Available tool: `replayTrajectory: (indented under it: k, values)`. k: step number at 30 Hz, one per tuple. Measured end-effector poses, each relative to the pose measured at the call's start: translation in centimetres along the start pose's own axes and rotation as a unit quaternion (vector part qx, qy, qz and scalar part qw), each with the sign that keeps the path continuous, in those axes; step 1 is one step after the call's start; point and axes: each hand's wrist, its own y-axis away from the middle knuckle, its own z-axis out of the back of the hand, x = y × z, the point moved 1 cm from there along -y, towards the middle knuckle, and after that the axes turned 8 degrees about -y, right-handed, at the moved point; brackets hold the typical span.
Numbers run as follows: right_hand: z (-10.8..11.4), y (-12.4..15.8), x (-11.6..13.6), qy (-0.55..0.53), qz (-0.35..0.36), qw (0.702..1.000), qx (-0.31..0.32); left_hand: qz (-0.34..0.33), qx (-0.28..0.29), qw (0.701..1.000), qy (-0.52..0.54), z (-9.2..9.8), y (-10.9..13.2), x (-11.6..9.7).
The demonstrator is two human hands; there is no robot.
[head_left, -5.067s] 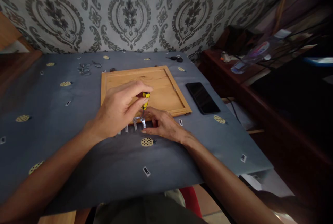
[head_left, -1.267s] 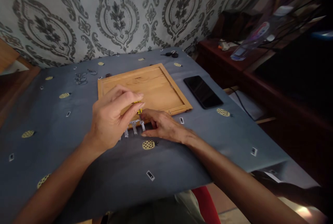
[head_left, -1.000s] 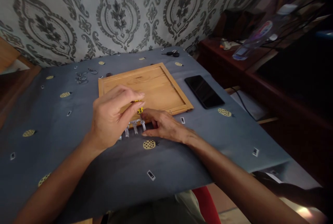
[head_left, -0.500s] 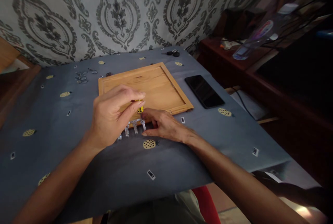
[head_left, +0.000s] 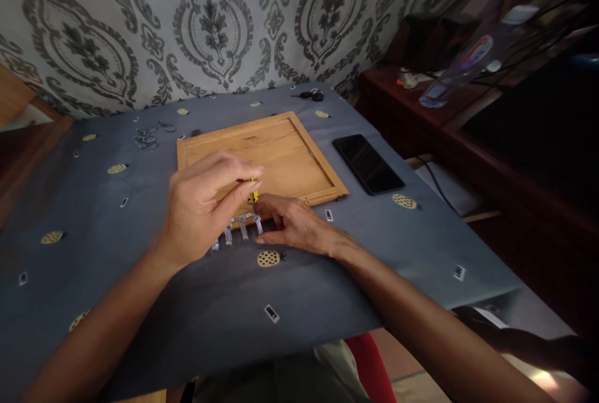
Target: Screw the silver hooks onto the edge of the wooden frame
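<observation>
My left hand [head_left: 199, 209] pinches a small yellow-and-black screwdriver [head_left: 253, 193] between thumb and fingertips, upright over the near edge of a framed wooden board [head_left: 276, 147]. Most of the tool is hidden by the fingers. Along that near edge lies a metal hook rack [head_left: 243, 226], several of its hooks pointing toward me; its left part is behind my left hand. My right hand [head_left: 297, 223] grips the rack's right end, index fingertip close to the screwdriver's lower end and thumb below by the last hook. Whether a screw sits under the tip is too small to tell.
A black phone [head_left: 368, 164] lies right of the board. Keys [head_left: 311, 95] rest at the table's back edge, and thin loops [head_left: 147, 138] lie to the left. On a dark side table stands a plastic bottle [head_left: 468, 69]. The blue patterned tablecloth [head_left: 187, 322] covers the table.
Almost nothing differs. The yellow screwdriver appears slightly turned in my left fingers; both hands, the board and the rack keep their places.
</observation>
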Motion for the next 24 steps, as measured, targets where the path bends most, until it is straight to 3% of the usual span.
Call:
replayTrajectory:
  k: [7, 14, 17, 24]
  values:
    - [0.0, 0.0, 0.2, 0.002, -0.002, 1.000, 0.001, -0.001, -0.001, 1.000, 0.009, -0.2, 0.0, -0.2]
    - [0.0, 0.1, 0.2, -0.019, 0.013, 1.000, -0.001, 0.028, -0.060, 0.998, -0.016, 2.0, -0.3, -1.0]
    - [0.0, 0.1, 0.0, -0.027, 0.013, 1.000, 0.001, 0.043, -0.048, 0.997, -0.032, 2.2, -0.4, -0.8]
    - [-0.2, 0.0, -0.5, -0.037, 0.008, 0.999, 0.000, 0.002, -0.022, 0.999, -0.029, 1.3, -0.1, -0.1]
